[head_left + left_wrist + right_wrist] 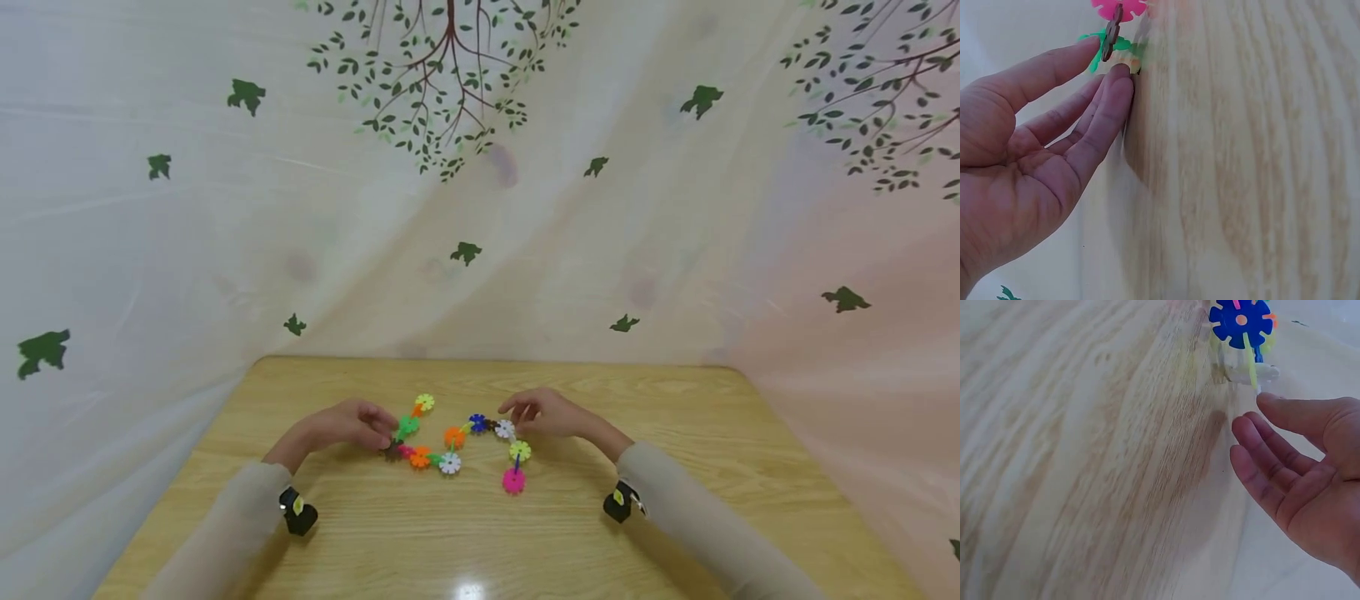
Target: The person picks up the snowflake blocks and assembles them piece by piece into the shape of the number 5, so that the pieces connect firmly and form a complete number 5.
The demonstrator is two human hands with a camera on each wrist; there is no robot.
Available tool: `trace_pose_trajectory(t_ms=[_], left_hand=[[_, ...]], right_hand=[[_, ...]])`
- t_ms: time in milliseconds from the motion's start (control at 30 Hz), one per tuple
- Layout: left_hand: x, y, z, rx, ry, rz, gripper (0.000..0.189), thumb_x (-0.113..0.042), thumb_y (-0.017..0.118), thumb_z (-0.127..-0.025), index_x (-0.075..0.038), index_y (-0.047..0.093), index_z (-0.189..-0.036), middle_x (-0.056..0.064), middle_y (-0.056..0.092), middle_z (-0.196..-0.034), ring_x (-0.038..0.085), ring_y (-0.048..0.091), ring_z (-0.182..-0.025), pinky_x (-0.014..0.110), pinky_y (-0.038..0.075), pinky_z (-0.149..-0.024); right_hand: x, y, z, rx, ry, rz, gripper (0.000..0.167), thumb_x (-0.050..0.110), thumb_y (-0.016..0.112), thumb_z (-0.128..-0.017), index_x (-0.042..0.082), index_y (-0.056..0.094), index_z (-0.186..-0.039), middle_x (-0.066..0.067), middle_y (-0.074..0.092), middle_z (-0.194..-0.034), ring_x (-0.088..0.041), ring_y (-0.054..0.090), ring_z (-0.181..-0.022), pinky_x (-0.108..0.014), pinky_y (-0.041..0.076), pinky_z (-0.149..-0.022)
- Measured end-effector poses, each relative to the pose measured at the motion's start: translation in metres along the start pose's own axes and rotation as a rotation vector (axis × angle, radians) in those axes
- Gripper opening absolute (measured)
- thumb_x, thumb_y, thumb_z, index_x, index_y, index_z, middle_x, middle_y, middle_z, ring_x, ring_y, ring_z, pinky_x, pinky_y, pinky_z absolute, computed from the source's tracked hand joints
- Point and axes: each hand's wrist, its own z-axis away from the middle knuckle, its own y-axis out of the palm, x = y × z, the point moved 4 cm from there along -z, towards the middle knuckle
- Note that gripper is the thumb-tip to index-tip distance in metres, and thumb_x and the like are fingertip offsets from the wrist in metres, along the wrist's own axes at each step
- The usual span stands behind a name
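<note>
A chain of notched plastic flower discs in many colours lies in a winding line on the table. It runs from a yellow disc at the far left end to a pink disc at the near right end. My left hand is at the chain's left bend, with the thumb tip right at the brown disc and green disc, fingers loosely bent below. My right hand hovers by the white disc, its thumb tip at that disc's edge and its fingers relaxed. A blue disc stands beyond them.
The wooden table carries the chain near its middle. A pale curtain printed with leaves and birds hangs behind and along both sides. A small black camera is strapped on the left wrist, another black camera on the right.
</note>
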Motion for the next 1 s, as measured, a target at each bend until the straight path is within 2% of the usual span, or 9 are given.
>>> trace_pose_trajectory(t_ms=[167,300,500,633,800,1000], left_hand=[[0.001,0.003,0.001,0.009,0.005,0.032,0.042,-0.006,0.074,-0.089,0.01,0.062,-0.127,0.011,0.072,-0.108,0.015,0.067,-0.094,0.028,0.058,-0.086],[0.005,0.004,0.0,-0.004,-0.011,0.062,0.041,-0.004,0.075,-0.089,0.01,0.063,-0.126,0.009,0.073,-0.107,0.015,0.067,-0.092,0.028,0.059,-0.085],[0.008,0.007,0.001,0.028,-0.032,0.139,0.033,-0.004,0.072,-0.092,0.012,0.064,-0.12,0.007,0.075,-0.1,0.015,0.072,-0.086,0.033,0.063,-0.08],[0.008,0.009,0.001,0.038,-0.036,0.169,0.03,-0.003,0.069,-0.094,0.012,0.064,-0.119,0.004,0.073,-0.096,0.014,0.071,-0.085,0.032,0.063,-0.079],[0.007,0.009,-0.003,0.016,-0.042,0.191,0.032,-0.005,0.068,-0.095,0.012,0.064,-0.122,0.006,0.073,-0.105,0.015,0.07,-0.09,0.033,0.063,-0.083],[0.008,0.007,-0.007,0.003,-0.042,0.172,0.039,-0.008,0.073,-0.093,0.009,0.064,-0.127,0.01,0.071,-0.116,0.015,0.069,-0.097,0.032,0.061,-0.089]], right_hand=[[-0.008,0.005,-0.01,0.082,0.03,-0.014,0.037,-0.003,0.067,-0.094,0.003,0.067,-0.13,-0.013,0.072,-0.116,-0.014,0.066,-0.1,-0.025,0.058,-0.086],[-0.01,0.007,-0.014,0.097,0.019,0.001,0.036,-0.003,0.066,-0.093,0.004,0.069,-0.128,-0.012,0.073,-0.12,-0.011,0.065,-0.098,-0.024,0.057,-0.084],[-0.01,0.008,-0.011,0.075,0.046,0.006,0.032,-0.001,0.068,-0.092,0.005,0.072,-0.124,-0.009,0.074,-0.11,-0.007,0.063,-0.089,-0.022,0.056,-0.078],[-0.008,0.008,-0.007,0.057,0.031,-0.007,0.031,-0.001,0.069,-0.091,0.001,0.071,-0.122,-0.013,0.074,-0.103,-0.008,0.062,-0.086,-0.022,0.055,-0.075],[-0.008,0.007,-0.001,0.035,0.011,-0.021,0.03,-0.001,0.072,-0.09,-0.002,0.071,-0.12,-0.014,0.073,-0.099,-0.008,0.062,-0.083,-0.021,0.055,-0.072],[-0.01,0.008,0.007,0.024,0.028,-0.025,0.029,0.004,0.076,-0.089,0.0,0.072,-0.117,-0.007,0.072,-0.092,-0.005,0.061,-0.08,-0.021,0.054,-0.071]])
